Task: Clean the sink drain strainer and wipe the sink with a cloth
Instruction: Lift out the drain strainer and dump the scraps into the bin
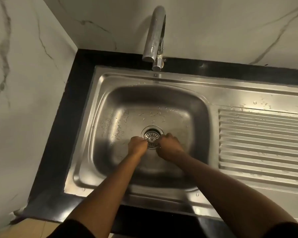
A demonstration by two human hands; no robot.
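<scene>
At centre frame, on the floor of the sink (110, 100), the drain strainer (151, 138) lies between both hands. The left hand (137, 146) has its fingers curled onto the strainer's left edge and the right hand (169, 147) onto its right edge, both equally near. Freeing it likely means a straight upward pull.

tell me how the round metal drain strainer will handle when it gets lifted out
The round slotted metal drain strainer is probably stiff, being metal. Droplets across the steel sink basin suggest a slippery rim. Seated flush in its drain, it may stick at first.
</scene>
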